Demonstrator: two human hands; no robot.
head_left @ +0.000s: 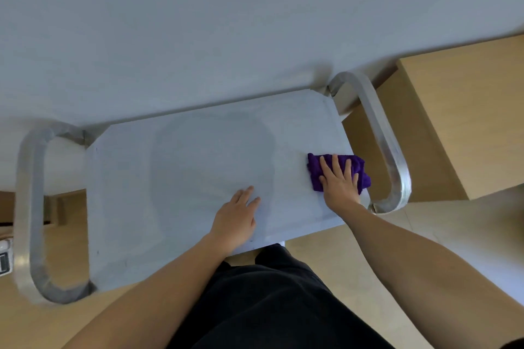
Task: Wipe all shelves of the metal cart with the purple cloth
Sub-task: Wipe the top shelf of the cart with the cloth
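Note:
I look straight down on the top shelf [175,178] of the metal cart, a flat grey sheet with a curved handle at each end. The purple cloth [314,171] lies bunched near the shelf's right end. My right hand [338,180] presses flat on the cloth with its fingers spread and straight. My left hand [236,217] rests flat on the bare shelf near the front edge, left of the cloth, holding nothing. The lower shelves are hidden under the top one.
The cart's left handle [28,207] and right handle [388,144] curve out past the shelf ends. A white wall [198,22] stands right behind the cart. A wooden cabinet [459,122] sits to the right, and a small white device [5,258] at the far left.

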